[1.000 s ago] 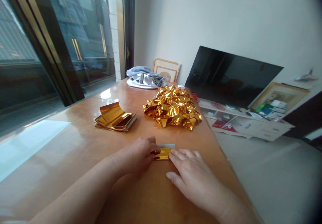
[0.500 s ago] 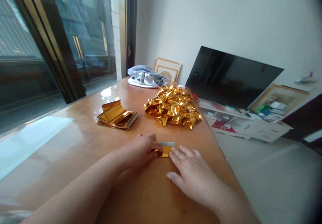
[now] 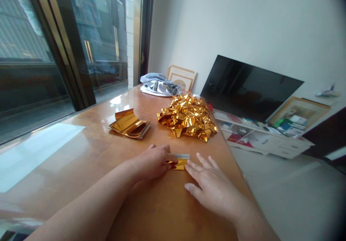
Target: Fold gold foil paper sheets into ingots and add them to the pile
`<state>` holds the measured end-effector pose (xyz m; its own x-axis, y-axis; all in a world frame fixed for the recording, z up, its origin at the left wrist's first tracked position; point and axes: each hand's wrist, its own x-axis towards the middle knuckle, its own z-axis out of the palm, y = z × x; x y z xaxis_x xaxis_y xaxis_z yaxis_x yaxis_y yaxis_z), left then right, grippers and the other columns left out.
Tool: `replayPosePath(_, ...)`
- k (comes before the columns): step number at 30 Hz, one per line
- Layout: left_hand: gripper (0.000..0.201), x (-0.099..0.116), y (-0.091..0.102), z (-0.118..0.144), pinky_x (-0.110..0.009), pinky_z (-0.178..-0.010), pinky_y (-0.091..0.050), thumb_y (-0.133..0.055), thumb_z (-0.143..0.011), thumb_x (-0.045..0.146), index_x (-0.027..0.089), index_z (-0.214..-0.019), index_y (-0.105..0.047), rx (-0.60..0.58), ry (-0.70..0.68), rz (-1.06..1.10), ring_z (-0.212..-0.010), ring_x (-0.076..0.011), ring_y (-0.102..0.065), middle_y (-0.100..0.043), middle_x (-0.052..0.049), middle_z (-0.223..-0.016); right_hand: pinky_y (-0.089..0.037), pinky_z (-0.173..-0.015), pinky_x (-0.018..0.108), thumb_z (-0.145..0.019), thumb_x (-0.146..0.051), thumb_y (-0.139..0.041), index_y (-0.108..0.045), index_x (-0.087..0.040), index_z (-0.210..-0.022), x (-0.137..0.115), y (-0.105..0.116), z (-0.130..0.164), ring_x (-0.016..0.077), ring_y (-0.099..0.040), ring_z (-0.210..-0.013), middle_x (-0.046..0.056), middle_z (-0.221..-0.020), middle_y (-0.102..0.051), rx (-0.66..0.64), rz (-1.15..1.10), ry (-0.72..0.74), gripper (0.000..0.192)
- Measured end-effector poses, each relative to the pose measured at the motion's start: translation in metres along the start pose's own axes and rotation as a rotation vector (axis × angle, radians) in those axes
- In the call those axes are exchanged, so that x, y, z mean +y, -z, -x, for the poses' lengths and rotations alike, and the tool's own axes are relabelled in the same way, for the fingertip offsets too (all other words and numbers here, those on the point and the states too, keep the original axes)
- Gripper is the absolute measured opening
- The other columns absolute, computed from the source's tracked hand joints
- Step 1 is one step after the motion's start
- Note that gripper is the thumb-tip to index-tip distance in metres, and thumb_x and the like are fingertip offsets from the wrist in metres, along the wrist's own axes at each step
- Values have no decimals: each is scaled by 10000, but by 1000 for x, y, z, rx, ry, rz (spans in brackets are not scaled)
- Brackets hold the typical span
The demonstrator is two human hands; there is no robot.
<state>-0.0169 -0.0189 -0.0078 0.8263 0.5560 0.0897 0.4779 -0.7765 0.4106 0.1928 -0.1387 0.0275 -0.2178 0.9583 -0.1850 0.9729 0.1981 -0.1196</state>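
Though printed covers lie on the low white shelf (image 3: 259, 140) at 3 o'clock, none of their writing can be read, and the gold sheets bear no lettering that shows. The small folded gold foil paper (image 3: 179, 162) is glossy and flat, an oblong with a pale silver-white strip along its far edge; it lies on the polished, reflective wooden table (image 3: 81, 150), just below the middle of the view. At 12 o'clock from it sits a heap of crumpled gold foil pieces (image 3: 187, 117), sharp-creased and mirror-bright; at 10 o'clock a neat stack of gold sheets (image 3: 129, 125) has its top sheet curled upward. Farther off at 12 o'clock lies bunched grey-and-white cloth (image 3: 159, 85), with a framed picture (image 3: 181, 78) leaning on the wall behind it.

The left hand (image 3: 152, 161) is loosely curled, knuckles up, its fingertips pressed on the left end of the folded paper. The right hand (image 3: 209, 183) lies flat and spread, palm down, fingertips touching the paper's right edge.
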Motion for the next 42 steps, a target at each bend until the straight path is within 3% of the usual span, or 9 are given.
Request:
replayPosePath(12,208,3,3,2,-334,-812,-366,-537,-918,322,300,-995,-729,-16,-4,-72,-901,-209,-595,-603,-45,-970,-6,-1192,611,-919,-542,-510,-418,-263,-1516,7,-1,-4,366,-146,-1506,37,-1571,-395,-52,-43,-15,666)
replayPosePath(20,272,-1,3,-1,-341,-820,-354,-539,-897,330,385,-1110,-700,-49,30,-44,-947,-221,-586,-597,-33,-993,-25,-1186,616,-928,-548,-483,-415,-313,-1511,15,-2,-7,361,-182,-1498,-6,-1579,-375,-63,-64,-2,633)
replayPosePath(26,218,-4,2,-2,-378,-842,-343,-535,-871,325,342,-976,-726,-54,43,-27,-928,-227,-586,-597,-35,-1013,-67,-1189,600,-929,-544,-489,-422,-242,-1515,31,-3,-8,351,-223,-1490,72,-1557,-412,-42,13,-66,663)
replayPosePath(30,206,-6,1,-4,-408,-862,-337,-536,-855,324,333,-924,-729,-60,39,-25,-900,-226,-583,-600,-34,-1003,-177,-1189,553,-949,-488,-476,-462,-183,-1492,36,2,-3,334,-315,-1455,110,-1541,-437,46,58,-111,624)
replayPosePath(36,215,-4,3,-3,-423,-880,-342,-535,-849,325,331,-912,-741,-59,44,-10,-881,-222,-591,-610,-34,-991,-353,-1130,404,-967,-322,-473,-554,-179,-1413,-2,14,3,257,-489,-1310,108,-1415,-574,118,51,55,476)
replayPosePath(42,273,-3,1,-3,-409,-863,-356,-516,-881,353,390,-1036,-737,-32,28,-31,-923,-238,-592,-626,-36,-940,-417,-1046,389,-977,-203,-446,-575,-201,-1363,-44,-7,-10,251,-516,-1209,107,-1281,-626,209,96,119,407)
